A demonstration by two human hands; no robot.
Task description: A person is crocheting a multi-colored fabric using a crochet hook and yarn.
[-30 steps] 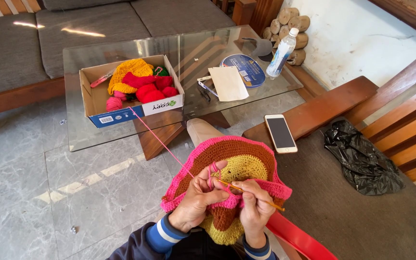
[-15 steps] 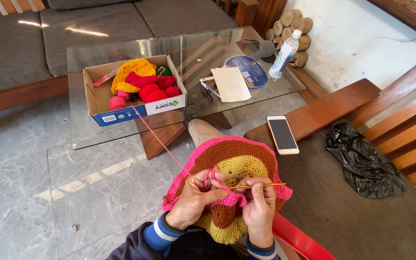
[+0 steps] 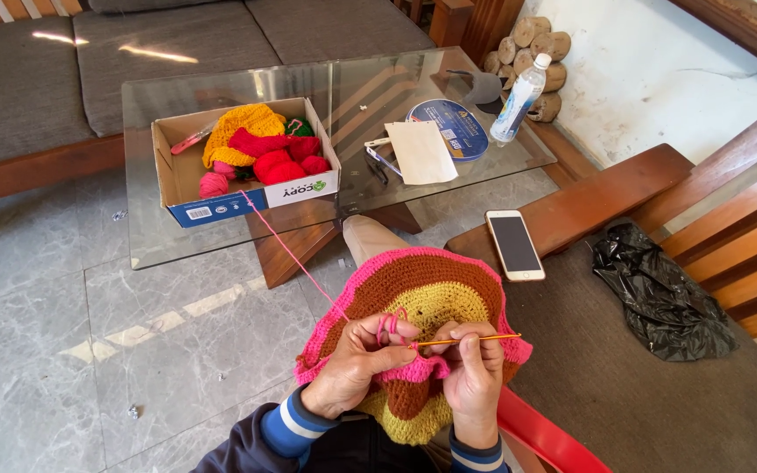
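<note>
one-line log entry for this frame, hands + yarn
left hand: pink yarn looped on fingers, grips crochet piece | right hand: holds crochet hook | yarn runs to cardboard box on glass table

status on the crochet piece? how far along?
Done: brown and yellow bands of the crochet piece. In hand: pink edge row, left hand feeding pink yarn, right hand working the hook. Left: cannot tell how much edge remains; yarn balls sit in the box.

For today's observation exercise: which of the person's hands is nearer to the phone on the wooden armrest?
Right. The right hand sits just below-left of the phone; the left hand is farther left, across the crochet piece.
</note>
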